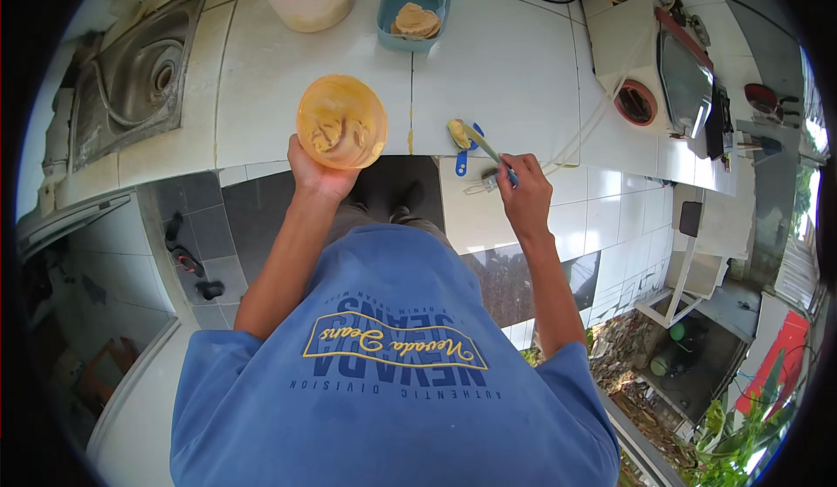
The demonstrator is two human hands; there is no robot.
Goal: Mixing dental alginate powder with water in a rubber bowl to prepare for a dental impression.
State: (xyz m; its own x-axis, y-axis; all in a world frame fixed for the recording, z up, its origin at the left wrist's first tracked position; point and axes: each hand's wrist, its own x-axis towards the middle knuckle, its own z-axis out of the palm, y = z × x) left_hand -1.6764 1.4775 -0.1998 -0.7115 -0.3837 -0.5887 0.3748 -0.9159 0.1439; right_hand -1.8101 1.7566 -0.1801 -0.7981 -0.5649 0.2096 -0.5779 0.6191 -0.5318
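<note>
My left hand (321, 171) is closed around the lower side of an orange-yellow plastic tub (364, 114). The tub is tilted so its mouth faces me, and a thick tan paste (328, 131) is smeared over its inside. In my right hand (527, 192) is the handle of a slim greenish spatula (485, 147), its far end over the counter's front edge. A dab of yellowish paste (459, 135) shows at that end. Just beside it lies a blue spoon-like utensil (461, 164). A wire whisk (481, 185) appears near my right fingers, partly hidden.
On the white tiled counter (506, 60) stand a blue-grey container (413, 44) with tan dough-like lumps and a whitish bucket (310, 13) with a pink item inside. A steel sink (139, 81) is at the left. At the right sits a boxy appliance (684, 81).
</note>
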